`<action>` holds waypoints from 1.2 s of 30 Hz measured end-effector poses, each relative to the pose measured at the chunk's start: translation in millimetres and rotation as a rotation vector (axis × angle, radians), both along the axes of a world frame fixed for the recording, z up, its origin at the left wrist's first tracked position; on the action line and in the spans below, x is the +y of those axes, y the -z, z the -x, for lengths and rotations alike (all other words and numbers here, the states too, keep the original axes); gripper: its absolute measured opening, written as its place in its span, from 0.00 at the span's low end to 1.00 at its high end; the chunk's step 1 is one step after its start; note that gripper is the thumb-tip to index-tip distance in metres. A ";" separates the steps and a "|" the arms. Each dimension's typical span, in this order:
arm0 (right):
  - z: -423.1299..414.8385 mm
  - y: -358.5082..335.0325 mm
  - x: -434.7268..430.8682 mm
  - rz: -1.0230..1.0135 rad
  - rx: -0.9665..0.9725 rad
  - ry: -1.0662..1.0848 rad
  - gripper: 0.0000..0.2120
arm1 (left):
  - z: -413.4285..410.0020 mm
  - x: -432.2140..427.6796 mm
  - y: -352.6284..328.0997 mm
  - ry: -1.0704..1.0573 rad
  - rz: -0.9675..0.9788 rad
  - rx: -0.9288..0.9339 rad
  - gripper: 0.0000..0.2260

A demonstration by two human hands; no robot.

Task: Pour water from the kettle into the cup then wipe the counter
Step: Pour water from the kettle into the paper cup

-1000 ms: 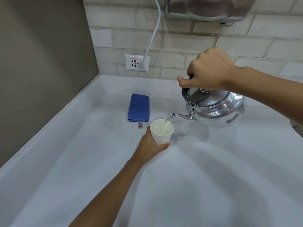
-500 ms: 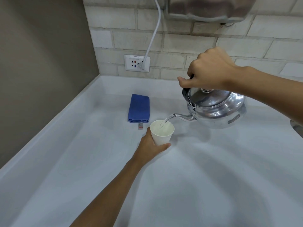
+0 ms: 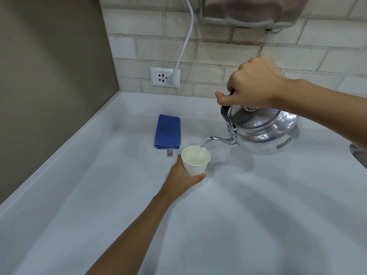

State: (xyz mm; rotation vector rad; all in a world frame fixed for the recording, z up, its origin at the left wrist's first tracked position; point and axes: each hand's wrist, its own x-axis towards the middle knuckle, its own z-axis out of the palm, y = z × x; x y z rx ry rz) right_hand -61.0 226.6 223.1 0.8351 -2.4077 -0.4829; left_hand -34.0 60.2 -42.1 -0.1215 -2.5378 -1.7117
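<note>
A shiny metal kettle (image 3: 264, 132) hangs tilted above the white counter (image 3: 238, 215), its thin spout pointing left. My right hand (image 3: 256, 84) grips its dark handle from above. A clear stream of water falls from the spout tip into a white paper cup (image 3: 195, 160) that stands on the counter. My left hand (image 3: 181, 180) is wrapped around the cup's near side. A folded blue cloth (image 3: 167, 131) lies flat just behind and left of the cup, with a small tag at its near edge.
A wall socket (image 3: 164, 77) with a white cable plugged in sits on the brick wall behind. A steel appliance (image 3: 254, 10) hangs above. A grey wall bounds the counter on the left. A metal rim (image 3: 358, 155) shows at the right edge.
The kettle has shifted very slightly up and right while the water keeps flowing into the cup. Both hands keep their grips.
</note>
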 end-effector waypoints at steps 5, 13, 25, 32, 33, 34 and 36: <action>-0.4 -1.9 0.1 -0.006 0.006 -0.003 0.28 | -0.1 1.1 -0.9 -0.004 -0.004 0.005 0.37; -0.2 -1.3 0.2 -0.019 0.021 0.002 0.28 | 0.7 0.3 0.5 -0.001 0.000 -0.005 0.38; -2.3 -3.6 -0.4 -0.017 0.022 0.003 0.28 | -0.2 0.2 0.5 0.005 -0.004 0.009 0.37; -2.7 -3.1 -1.6 -0.017 0.021 0.007 0.28 | 0.5 0.5 0.5 0.006 -0.010 0.010 0.37; -2.3 -2.9 -1.5 -0.020 0.019 0.005 0.28 | 0.6 0.5 0.8 0.006 -0.010 0.012 0.37; -2.1 -2.7 -1.8 -0.022 0.017 0.004 0.28 | 0.7 0.4 1.1 0.007 -0.008 0.014 0.37; -1.9 -3.0 -2.1 -0.022 0.017 0.003 0.28 | 0.8 0.4 1.2 0.009 -0.009 0.015 0.37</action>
